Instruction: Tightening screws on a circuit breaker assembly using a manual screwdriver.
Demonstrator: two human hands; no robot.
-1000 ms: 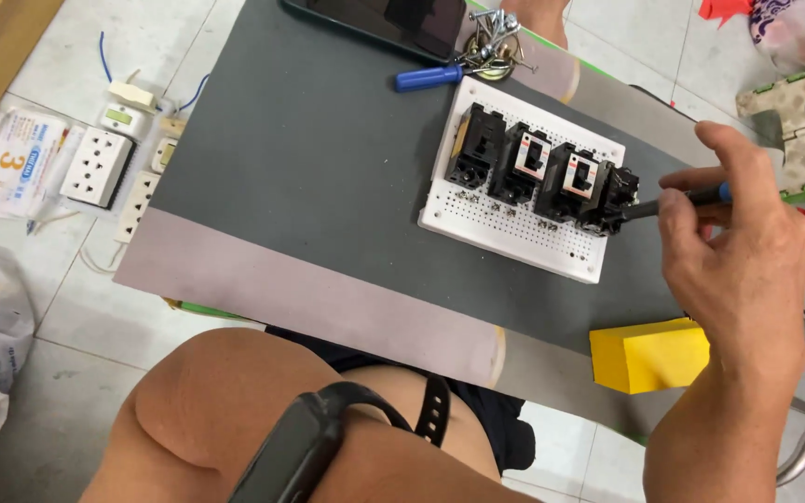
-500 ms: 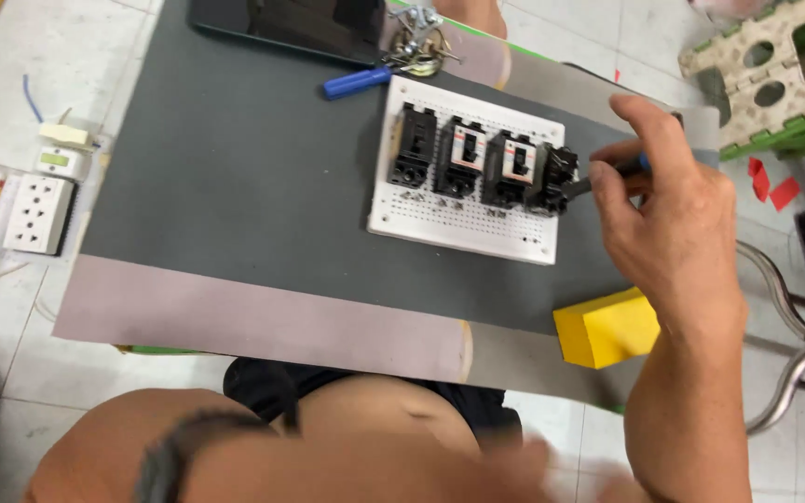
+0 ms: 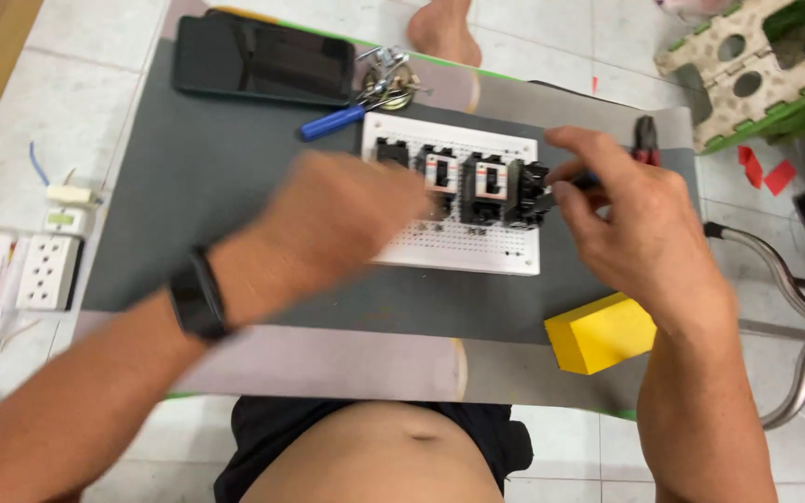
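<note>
White perforated board (image 3: pixel 454 247) under left hand (image 3: pixel 347 224)

The board (image 3: pixel 458 247) is white and dotted with holes, its switches (image 3: pixel 477 186) black. The mat (image 3: pixel 216 196) is grey; a yellow block (image 3: pixel 600 332) sits at its near right corner.

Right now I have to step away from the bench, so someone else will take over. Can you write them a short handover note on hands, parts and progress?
Left hand: empty as far as the blur shows, open above the white perforated board.
Right hand: pinching a dark tool, its tip at the rightmost black module.
Parts: four black modules in a row on the board, on the grey mat. Blue-handled tool, phone, yellow block, pliers alongside.
Done: modules seated.
Left: cannot tell from here.
</note>
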